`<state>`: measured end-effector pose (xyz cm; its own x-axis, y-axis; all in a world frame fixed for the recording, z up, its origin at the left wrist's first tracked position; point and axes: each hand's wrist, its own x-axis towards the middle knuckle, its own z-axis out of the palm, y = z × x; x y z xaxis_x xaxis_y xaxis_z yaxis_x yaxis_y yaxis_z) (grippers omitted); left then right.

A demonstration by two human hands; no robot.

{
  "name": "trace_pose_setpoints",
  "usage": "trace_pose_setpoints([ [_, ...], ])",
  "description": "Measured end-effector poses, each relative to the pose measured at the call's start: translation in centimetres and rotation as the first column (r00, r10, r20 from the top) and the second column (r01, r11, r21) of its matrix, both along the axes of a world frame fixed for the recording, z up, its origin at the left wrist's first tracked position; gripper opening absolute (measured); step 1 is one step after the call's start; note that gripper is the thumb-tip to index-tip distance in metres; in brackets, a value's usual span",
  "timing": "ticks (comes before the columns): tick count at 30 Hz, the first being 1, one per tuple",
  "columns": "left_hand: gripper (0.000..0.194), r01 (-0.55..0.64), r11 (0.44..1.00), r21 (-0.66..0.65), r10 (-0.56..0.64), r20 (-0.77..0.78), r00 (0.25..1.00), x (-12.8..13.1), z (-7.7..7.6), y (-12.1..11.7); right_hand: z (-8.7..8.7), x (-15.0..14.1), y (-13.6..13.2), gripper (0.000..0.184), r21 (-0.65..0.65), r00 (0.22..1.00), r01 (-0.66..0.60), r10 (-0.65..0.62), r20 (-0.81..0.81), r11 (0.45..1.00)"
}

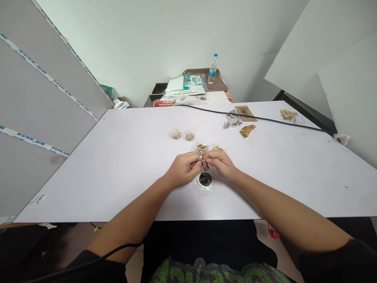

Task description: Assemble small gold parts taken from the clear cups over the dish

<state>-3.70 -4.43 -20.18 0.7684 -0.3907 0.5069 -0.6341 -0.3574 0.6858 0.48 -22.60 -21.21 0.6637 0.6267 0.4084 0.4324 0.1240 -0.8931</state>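
My left hand and my right hand meet just above the table, both with fingers pinched. Between their fingertips runs a short, thin gold-coloured stick, too small to name more exactly. Right below them lies a round dark disc with a pale rim, on clear plastic film. Beyond the fingers stands a small clear cup of gold pieces. A second cup of gold pieces is partly hidden behind my right hand.
Farther left sit two small tubs of pale sticks. A silver pouch, a brown packet and a gold wrapper lie back right. A black cable crosses the table. Behind it stands a water bottle.
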Motion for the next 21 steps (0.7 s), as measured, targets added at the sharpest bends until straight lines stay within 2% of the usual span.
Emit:
trace_pose_setpoints([
  [7, 0.023, 0.083, 0.996, 0.014, -0.082, -0.020, 0.996, 0.12, 0.35, 0.17, -0.47, 0.64, -0.37, 0.030, 0.022, 0.992, -0.077, 0.079, -0.094, 0.997],
  [14, 0.034, 0.109, 0.988, 0.110, -0.105, -0.036, 0.994, 0.18, 0.86, 0.31, -0.83, 0.88, -0.50, 0.035, 0.103, 0.961, -0.191, 0.207, -0.181, 0.976],
  [21, 0.028, 0.134, 0.991, 0.010, -0.133, -0.077, 0.988, 0.06, 0.44, 0.42, -0.89, 0.71, -0.41, 0.036, 0.119, 0.952, -0.184, 0.207, -0.227, 0.976],
])
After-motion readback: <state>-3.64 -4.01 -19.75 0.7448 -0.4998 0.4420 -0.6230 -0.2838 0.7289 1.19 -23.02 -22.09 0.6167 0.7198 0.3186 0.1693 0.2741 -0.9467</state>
